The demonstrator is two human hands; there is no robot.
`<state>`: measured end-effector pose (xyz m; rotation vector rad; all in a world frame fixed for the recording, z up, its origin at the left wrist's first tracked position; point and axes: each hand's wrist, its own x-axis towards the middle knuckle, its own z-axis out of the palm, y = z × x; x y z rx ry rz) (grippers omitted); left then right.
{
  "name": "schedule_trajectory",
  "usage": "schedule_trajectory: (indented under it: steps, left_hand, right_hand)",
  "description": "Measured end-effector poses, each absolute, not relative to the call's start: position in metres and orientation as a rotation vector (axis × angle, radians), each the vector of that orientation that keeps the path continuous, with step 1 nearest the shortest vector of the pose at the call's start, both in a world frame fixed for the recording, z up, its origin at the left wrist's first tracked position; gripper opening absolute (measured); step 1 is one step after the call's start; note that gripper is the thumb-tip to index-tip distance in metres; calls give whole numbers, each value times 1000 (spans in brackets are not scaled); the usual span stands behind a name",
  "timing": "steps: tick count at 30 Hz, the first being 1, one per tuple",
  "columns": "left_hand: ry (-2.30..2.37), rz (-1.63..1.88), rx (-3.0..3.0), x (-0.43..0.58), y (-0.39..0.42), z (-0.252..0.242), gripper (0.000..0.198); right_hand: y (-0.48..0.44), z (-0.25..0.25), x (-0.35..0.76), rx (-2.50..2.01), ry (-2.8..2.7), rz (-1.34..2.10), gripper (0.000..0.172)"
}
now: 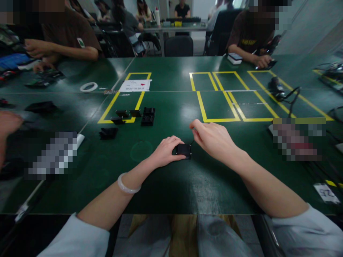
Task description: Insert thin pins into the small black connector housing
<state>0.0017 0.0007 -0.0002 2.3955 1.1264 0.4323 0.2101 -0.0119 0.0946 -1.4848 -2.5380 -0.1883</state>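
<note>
A small black square block (183, 150) lies on the green table, with small shiny points along its sides. My left hand (168, 151) grips it from the left, thumb along the near side and fingers over the far side. To its right, my right hand (211, 137) is raised and closed in a pinch. From those fingers a thin dark rod (192, 142) slants down to the block's right side; its kind is too small to make out. Further left stand several black flat pieces (122, 113) and a black two-compartment holder (148, 116).
Yellow tape outlines (221, 120) mark the green table. A white paper (135, 85) and a tape roll (88, 87) lie toward the back left. Blurred-out devices (294, 140) with cables flank the right side. Other people sit across the table, and a person's hand shows at far left.
</note>
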Motion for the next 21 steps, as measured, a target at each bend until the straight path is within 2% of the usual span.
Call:
schedule_trajectory:
  steps: [9,17,21]
  left_hand:
    - [1124,454,2383,2,1,-2,42]
    - [1118,449,2395,1,1,-3,42]
    - [1129,444,2391,2,2,-3,43]
  right_hand:
    - [-11,93,211,-1502,-2561,-192,32]
    - [-13,95,211,-1449,-2534,-158,26]
    - [-11,94,212,-1487,-2568,-166,32]
